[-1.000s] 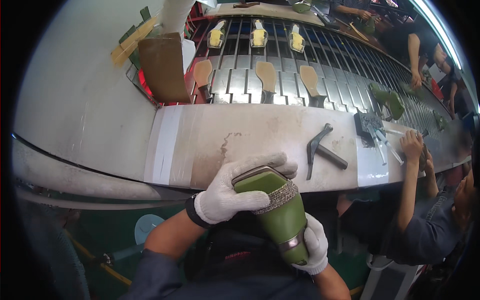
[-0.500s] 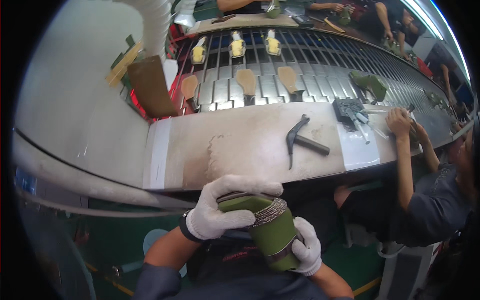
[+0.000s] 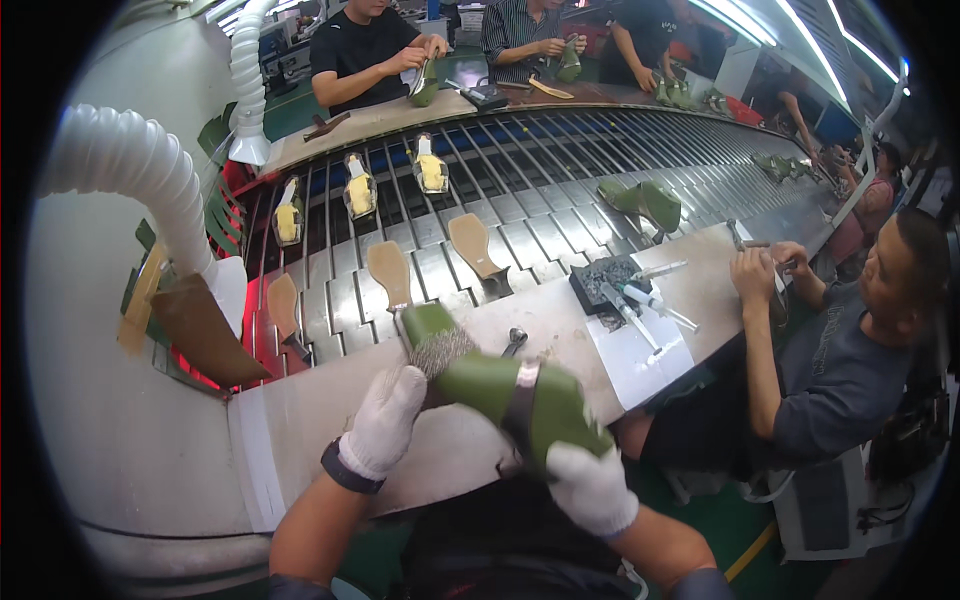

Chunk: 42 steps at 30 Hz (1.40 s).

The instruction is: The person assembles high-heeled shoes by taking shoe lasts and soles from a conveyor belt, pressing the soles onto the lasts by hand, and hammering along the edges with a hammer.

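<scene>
A green shoe (image 3: 490,388) with a sparkly silver-grey band and a dark strap is stretched between my hands, above the near edge of the bench. My left hand (image 3: 385,425), in a white knit glove, grips it beside the sparkly band. My right hand (image 3: 592,488), gloved too and a little blurred, holds the opposite end near the dark strap. Behind the shoe lies a hammer (image 3: 516,342), mostly hidden, with its face showing.
Beyond the pale bench (image 3: 330,400) runs a slatted metal conveyor (image 3: 540,190) with tan soles (image 3: 388,272) and yellow-padded shoe parts (image 3: 432,172). Syringes (image 3: 640,308) rest on a black block (image 3: 605,280). A co-worker (image 3: 850,340) sits at right; white hoses (image 3: 140,170) hang left.
My view has tipped up. The shoe has turned from upright at my lap to lying lengthwise over the bench, still in both hands. It now covers most of the hammer.
</scene>
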{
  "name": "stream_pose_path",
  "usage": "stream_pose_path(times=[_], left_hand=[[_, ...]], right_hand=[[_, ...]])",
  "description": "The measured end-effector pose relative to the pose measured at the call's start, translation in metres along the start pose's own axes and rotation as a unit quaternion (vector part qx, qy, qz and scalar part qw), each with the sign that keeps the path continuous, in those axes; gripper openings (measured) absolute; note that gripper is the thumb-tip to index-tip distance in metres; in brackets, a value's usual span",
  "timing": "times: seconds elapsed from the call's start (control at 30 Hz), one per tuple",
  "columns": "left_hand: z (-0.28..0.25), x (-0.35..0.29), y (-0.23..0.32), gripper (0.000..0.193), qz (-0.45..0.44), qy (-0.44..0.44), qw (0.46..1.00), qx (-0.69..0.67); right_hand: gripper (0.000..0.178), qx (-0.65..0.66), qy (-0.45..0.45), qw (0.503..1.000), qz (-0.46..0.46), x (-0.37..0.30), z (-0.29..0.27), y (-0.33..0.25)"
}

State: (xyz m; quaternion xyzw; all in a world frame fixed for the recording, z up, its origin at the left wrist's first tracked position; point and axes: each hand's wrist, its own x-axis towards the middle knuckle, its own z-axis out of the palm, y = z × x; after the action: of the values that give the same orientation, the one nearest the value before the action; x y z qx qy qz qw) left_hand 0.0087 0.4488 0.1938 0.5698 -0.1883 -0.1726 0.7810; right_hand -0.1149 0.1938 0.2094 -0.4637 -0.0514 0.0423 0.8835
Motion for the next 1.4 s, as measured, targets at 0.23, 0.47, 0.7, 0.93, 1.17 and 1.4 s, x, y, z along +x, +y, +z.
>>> stream_pose_path(times=[0.23,0.47,0.7,0.93,1.17,1.4], left_hand=[[-0.011,-0.002,-0.028,0.045,0.108,0.004,0.910,0.400],[-0.015,0.004,-0.032,0.044,0.154,-0.007,0.892,0.425],[-0.019,-0.004,-0.026,0.043,0.148,-0.008,0.879,0.452],[-0.015,0.003,-0.032,0.045,0.142,-0.031,0.888,0.435],[-0.015,0.005,-0.004,0.042,0.098,0.062,0.952,0.285],[-0.058,0.220,0.020,0.078,0.061,0.165,0.878,0.446]], right_hand=[[0.029,-0.289,0.228,0.929,-0.051,0.254,-0.031,-0.025],[0.055,-0.462,0.272,0.843,0.045,0.321,-0.070,-0.016],[0.052,-0.764,0.049,0.604,-0.222,0.297,-0.011,0.009],[0.029,-0.779,0.129,0.614,-0.016,0.308,-0.035,0.012],[0.045,-0.217,0.145,0.965,0.021,0.157,-0.034,-0.011],[0.035,-0.124,0.148,0.979,0.072,0.119,-0.071,0.001]])
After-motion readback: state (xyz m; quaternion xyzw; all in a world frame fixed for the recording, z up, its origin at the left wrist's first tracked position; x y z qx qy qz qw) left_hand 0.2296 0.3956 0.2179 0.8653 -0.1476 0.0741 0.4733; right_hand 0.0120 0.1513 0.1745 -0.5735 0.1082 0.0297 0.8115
